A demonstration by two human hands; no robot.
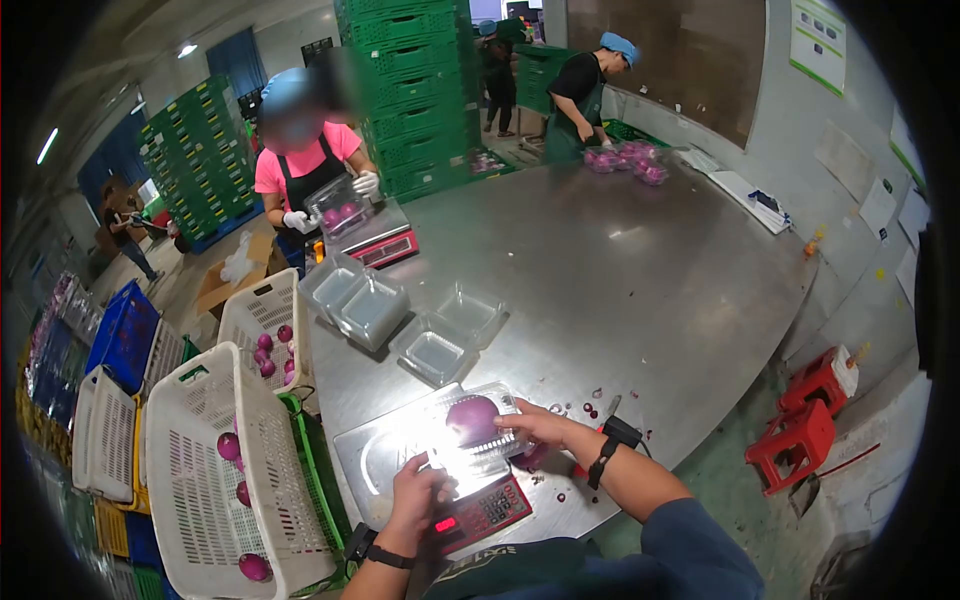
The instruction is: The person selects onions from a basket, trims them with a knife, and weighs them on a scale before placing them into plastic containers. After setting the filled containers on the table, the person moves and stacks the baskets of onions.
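A clear plastic clamshell box [490,455] is tilted above the scale [487,512], with a large red onion [472,420] in it. My right hand [538,424] grips the box's right side, thumb reaching toward the onion. At the lower left edge of the box, my left hand [415,492] has its fingers curled against the plastic. Glare hides part of the box and the metal weighing plate [372,440]. Another onion, partly covered by my right hand, shows below the box. The scale's red display is lit.
Open clamshells [435,348] and a nested stack [366,308] lie on the steel table [600,270]. White crates [195,480] with red onions stand left. Across the table, a gloved co-worker [318,165] holds a filled box over another scale [385,245]. Red stools [797,440] stand right.
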